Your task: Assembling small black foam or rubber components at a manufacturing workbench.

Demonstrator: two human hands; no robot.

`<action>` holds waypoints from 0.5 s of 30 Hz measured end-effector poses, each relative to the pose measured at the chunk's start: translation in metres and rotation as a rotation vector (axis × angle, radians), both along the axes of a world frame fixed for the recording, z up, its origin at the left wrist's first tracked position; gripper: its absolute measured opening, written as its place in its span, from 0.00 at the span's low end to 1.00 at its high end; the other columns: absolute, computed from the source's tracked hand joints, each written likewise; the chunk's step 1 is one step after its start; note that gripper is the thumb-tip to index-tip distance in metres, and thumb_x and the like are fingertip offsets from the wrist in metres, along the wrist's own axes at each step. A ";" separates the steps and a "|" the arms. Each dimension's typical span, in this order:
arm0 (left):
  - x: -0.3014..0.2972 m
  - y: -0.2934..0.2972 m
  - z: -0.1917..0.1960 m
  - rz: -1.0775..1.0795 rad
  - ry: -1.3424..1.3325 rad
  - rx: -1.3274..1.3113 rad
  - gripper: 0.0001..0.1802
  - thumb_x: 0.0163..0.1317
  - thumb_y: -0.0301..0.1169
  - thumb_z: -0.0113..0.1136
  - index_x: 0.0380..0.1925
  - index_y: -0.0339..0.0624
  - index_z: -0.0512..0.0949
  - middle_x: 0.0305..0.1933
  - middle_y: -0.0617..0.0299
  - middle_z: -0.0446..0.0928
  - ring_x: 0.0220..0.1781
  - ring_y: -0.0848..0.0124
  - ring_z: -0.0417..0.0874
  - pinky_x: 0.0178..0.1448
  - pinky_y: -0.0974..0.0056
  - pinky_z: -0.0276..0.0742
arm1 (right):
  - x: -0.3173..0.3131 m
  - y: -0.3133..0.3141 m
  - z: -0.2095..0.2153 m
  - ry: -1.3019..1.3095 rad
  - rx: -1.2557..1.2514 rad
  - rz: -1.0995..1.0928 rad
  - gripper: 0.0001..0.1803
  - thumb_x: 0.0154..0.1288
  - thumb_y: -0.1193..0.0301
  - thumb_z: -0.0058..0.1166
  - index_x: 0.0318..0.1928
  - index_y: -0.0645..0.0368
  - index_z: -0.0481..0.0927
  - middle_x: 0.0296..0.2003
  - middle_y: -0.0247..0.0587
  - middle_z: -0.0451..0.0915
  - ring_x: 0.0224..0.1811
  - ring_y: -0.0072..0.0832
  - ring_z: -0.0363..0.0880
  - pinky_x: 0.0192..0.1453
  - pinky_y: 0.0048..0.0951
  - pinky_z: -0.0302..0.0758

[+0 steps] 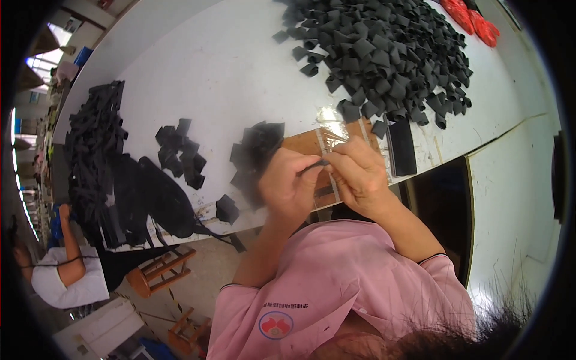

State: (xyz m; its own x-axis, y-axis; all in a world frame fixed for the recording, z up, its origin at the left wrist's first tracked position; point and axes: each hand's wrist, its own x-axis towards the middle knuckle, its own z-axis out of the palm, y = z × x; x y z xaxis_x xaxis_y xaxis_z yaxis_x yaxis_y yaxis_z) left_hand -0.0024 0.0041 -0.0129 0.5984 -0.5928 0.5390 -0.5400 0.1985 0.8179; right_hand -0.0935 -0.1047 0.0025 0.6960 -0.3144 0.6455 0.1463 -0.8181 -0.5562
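My left hand point(287, 183) and my right hand point(361, 174) meet over the front edge of the white table, fingers closed. Pinched between their fingertips is a small dark grey fabric piece point(313, 166), mostly covered by the fingers. Below them lies a brown board point(303, 143) with pale strips across it. Beside my left hand is a loose stack of flat dark pieces point(255, 147), partly hidden by that hand. A black rectangular block point(402, 148) rests just right of the board.
A big heap of folded dark pieces point(390, 54) covers the table's far right, near a red plastic bag point(471, 21). Leftward lie a small cluster point(180, 153), a long dark pile point(93, 150) and black straps point(162, 198). Wooden stools point(162, 273) and another person point(69, 273) are at lower left.
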 end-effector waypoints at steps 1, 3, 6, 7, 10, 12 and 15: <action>-0.003 -0.001 -0.008 0.038 0.036 0.001 0.03 0.54 0.20 0.57 0.29 0.33 0.74 0.26 0.61 0.75 0.26 0.77 0.71 0.30 0.75 0.66 | 0.000 -0.002 0.001 0.010 -0.010 -0.018 0.10 0.40 0.82 0.56 0.29 0.64 0.75 0.25 0.41 0.71 0.24 0.34 0.69 0.23 0.31 0.66; -0.009 -0.001 -0.031 0.126 0.068 0.055 0.05 0.56 0.22 0.56 0.32 0.34 0.73 0.26 0.62 0.74 0.24 0.79 0.71 0.29 0.76 0.66 | -0.002 -0.019 0.004 0.100 0.207 0.123 0.05 0.48 0.79 0.55 0.29 0.64 0.75 0.22 0.41 0.72 0.23 0.30 0.70 0.23 0.26 0.66; -0.003 0.005 -0.067 0.264 0.206 0.214 0.06 0.55 0.23 0.57 0.33 0.34 0.73 0.29 0.60 0.74 0.27 0.75 0.72 0.31 0.73 0.68 | -0.003 -0.049 0.018 0.020 1.181 0.167 0.10 0.61 0.69 0.50 0.33 0.64 0.78 0.22 0.29 0.74 0.21 0.13 0.68 0.25 0.16 0.65; 0.007 0.001 -0.082 0.381 0.053 0.333 0.08 0.53 0.26 0.58 0.33 0.35 0.73 0.32 0.58 0.73 0.33 0.67 0.73 0.35 0.67 0.70 | 0.003 -0.059 0.024 -0.077 1.182 0.109 0.15 0.64 0.64 0.46 0.35 0.65 0.78 0.22 0.31 0.75 0.20 0.13 0.67 0.24 0.16 0.65; 0.037 -0.005 -0.115 0.569 -0.254 0.540 0.11 0.51 0.29 0.59 0.33 0.36 0.74 0.36 0.55 0.71 0.37 0.59 0.73 0.39 0.61 0.71 | 0.001 -0.055 -0.010 0.037 1.129 -0.096 0.16 0.65 0.63 0.46 0.36 0.65 0.77 0.21 0.30 0.74 0.19 0.14 0.66 0.23 0.14 0.64; 0.053 -0.005 -0.127 0.626 -0.405 0.620 0.11 0.50 0.29 0.60 0.33 0.36 0.74 0.38 0.54 0.70 0.36 0.59 0.72 0.40 0.61 0.70 | -0.014 -0.034 -0.021 0.220 1.332 0.008 0.15 0.65 0.64 0.45 0.35 0.65 0.77 0.20 0.29 0.73 0.19 0.13 0.66 0.23 0.13 0.64; 0.070 0.003 -0.133 0.521 -0.457 0.701 0.11 0.49 0.31 0.61 0.31 0.37 0.75 0.35 0.55 0.72 0.35 0.57 0.74 0.39 0.59 0.71 | -0.033 -0.012 -0.050 0.399 1.259 -0.038 0.15 0.65 0.64 0.45 0.34 0.64 0.78 0.20 0.28 0.73 0.20 0.11 0.66 0.24 0.12 0.64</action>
State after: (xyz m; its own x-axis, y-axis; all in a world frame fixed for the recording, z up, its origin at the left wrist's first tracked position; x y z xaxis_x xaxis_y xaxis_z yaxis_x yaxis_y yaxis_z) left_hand 0.0671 0.0072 -0.1454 0.6973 -0.5876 0.4105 -0.7155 -0.6042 0.3506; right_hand -0.1263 -0.1162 -0.0472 0.7463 -0.5682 -0.3468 -0.2152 0.2871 -0.9334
